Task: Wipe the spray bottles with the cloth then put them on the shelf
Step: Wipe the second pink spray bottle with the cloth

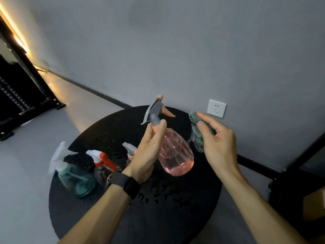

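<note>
My left hand [149,148] grips the neck of a pink see-through spray bottle [175,154] with a grey and orange trigger head, holding it tilted above the round black table [175,208]. My right hand [218,141] holds a green fuzzy cloth [195,120] just right of the bottle, a small gap between them. On the table's left stand a teal spray bottle [77,178] with a white head and a clear spray bottle [102,166] with a red and white head. A third small bottle's grey head [130,148] peeks out behind my left wrist.
Water droplets dot the tabletop. A grey wall with a white socket [216,108] rises behind the table. A black frame [299,169] stands at the right. A dark piece of furniture [21,95] sits on the floor at the far left.
</note>
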Demonstrator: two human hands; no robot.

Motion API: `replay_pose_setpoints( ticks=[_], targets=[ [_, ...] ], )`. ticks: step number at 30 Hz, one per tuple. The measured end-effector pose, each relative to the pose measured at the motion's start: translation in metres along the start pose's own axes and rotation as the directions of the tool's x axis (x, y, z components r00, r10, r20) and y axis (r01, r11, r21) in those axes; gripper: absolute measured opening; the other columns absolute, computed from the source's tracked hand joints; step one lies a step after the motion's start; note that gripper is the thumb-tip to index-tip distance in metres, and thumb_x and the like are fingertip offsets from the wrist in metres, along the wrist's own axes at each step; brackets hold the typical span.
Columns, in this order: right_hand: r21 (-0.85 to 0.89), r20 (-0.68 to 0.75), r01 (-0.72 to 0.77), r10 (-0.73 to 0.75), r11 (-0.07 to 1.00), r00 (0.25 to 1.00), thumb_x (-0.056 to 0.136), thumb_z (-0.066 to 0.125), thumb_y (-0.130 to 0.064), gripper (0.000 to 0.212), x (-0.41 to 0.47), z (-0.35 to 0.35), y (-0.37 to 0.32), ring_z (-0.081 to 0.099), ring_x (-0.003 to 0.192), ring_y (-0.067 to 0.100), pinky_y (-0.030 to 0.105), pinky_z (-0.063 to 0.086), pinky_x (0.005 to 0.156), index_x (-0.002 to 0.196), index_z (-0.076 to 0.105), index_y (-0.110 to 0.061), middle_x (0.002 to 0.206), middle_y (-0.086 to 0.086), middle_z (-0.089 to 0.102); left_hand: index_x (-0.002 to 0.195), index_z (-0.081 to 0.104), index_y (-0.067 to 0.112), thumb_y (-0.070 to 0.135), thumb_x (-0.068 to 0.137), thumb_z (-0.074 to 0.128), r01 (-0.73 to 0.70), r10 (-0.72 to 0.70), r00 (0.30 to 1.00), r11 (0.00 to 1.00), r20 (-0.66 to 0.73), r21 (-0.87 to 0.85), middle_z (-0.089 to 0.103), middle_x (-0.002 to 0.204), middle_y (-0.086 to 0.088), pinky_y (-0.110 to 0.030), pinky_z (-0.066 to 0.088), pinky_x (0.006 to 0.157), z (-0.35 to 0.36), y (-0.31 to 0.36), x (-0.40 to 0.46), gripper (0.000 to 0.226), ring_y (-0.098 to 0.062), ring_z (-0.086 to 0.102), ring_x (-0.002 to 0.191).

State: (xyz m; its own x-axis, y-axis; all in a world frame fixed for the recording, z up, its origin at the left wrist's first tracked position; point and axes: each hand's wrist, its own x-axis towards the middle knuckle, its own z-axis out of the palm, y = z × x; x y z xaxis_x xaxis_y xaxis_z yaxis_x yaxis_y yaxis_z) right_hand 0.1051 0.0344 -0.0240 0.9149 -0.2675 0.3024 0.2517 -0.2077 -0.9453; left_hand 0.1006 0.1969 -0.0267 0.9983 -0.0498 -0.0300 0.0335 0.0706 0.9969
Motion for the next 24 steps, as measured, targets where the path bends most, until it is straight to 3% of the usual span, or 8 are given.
replay_pose_setpoints(
  ticks=[4, 8, 11, 17, 20, 24],
  targets=[
    [0.122, 0.041, 0.023, -0.028, 0.992, 0.999, 0.095, 0.060, -0.009, 0.028, -0.019, 0.024, -0.015, 0.058, 0.106, -0.015, -0.001, 0.041, 0.082, 0.121, 0.068, -0.016, 0.115, -0.015, 0.067, 0.121, 0.051, 0.022, 0.055, 0.095, 0.048, 0.004, -0.008, 0.999, 0.995, -0.042, -0.100, 0.073, 0.099, 0.000, -0.034, 0.060, 0.080, -0.016, 0.031, -0.014, 0.042, -0.017, 0.073, 0.096],
    [0.201, 0.049, 0.024, -0.034, 0.979, 0.998, 0.096, 0.058, -0.009, 0.029, -0.041, 0.054, -0.024, 0.062, 0.109, -0.004, 0.018, 0.052, 0.091, 0.121, 0.068, -0.019, 0.117, -0.013, 0.068, 0.128, 0.052, 0.020, 0.058, 0.094, 0.049, 0.100, -0.124, 0.990, 0.952, -0.067, -0.288, 0.067, 0.114, -0.008, -0.047, 0.057, 0.090, -0.036, 0.050, -0.020, 0.051, -0.029, 0.068, 0.109],
    [0.252, 0.006, -0.019, 0.018, 0.968, 1.000, 0.096, 0.057, -0.011, 0.028, -0.048, 0.073, -0.027, 0.065, 0.108, 0.004, 0.034, 0.055, 0.093, 0.117, 0.070, -0.025, 0.114, -0.012, 0.070, 0.114, 0.058, 0.004, 0.055, 0.096, 0.047, 0.196, -0.196, 0.980, 0.882, 0.045, -0.429, 0.064, 0.105, -0.015, -0.049, 0.054, 0.087, -0.053, 0.055, -0.027, 0.055, -0.028, 0.067, 0.092],
    [0.305, 0.055, -0.084, 0.071, 0.949, 0.996, 0.095, 0.058, -0.010, 0.027, -0.049, 0.097, -0.035, 0.068, 0.104, 0.011, 0.042, 0.056, 0.090, 0.114, 0.071, -0.026, 0.111, -0.008, 0.072, 0.121, 0.045, 0.002, 0.021, 0.094, 0.043, 0.187, -0.091, 0.980, 0.702, 0.174, -0.687, 0.050, 0.115, -0.022, -0.055, 0.033, 0.114, -0.087, 0.041, -0.038, 0.034, -0.030, 0.055, 0.099],
    [0.325, 0.070, -0.114, 0.096, 0.939, 0.993, 0.096, 0.057, -0.010, 0.027, -0.051, 0.110, -0.037, 0.069, 0.103, 0.011, 0.041, 0.057, 0.089, 0.115, 0.071, -0.025, 0.110, -0.007, 0.072, 0.128, 0.051, -0.003, 0.020, 0.097, 0.053, 0.143, -0.064, 0.988, 0.695, 0.138, -0.705, 0.056, 0.118, -0.020, -0.061, 0.038, 0.110, -0.096, 0.034, -0.042, 0.040, -0.034, 0.056, 0.111],
    [0.357, 0.039, -0.107, 0.100, 0.928, 0.994, 0.097, 0.057, -0.012, 0.028, -0.055, 0.125, -0.039, 0.069, 0.102, 0.011, 0.041, 0.056, 0.090, 0.113, 0.070, -0.031, 0.109, -0.008, 0.073, 0.130, 0.060, 0.006, 0.036, 0.097, 0.058, 0.087, -0.067, 0.996, 0.745, 0.056, -0.662, 0.063, 0.124, -0.018, -0.060, 0.045, 0.104, -0.097, 0.026, -0.042, 0.045, -0.035, 0.060, 0.117]
  ],
)
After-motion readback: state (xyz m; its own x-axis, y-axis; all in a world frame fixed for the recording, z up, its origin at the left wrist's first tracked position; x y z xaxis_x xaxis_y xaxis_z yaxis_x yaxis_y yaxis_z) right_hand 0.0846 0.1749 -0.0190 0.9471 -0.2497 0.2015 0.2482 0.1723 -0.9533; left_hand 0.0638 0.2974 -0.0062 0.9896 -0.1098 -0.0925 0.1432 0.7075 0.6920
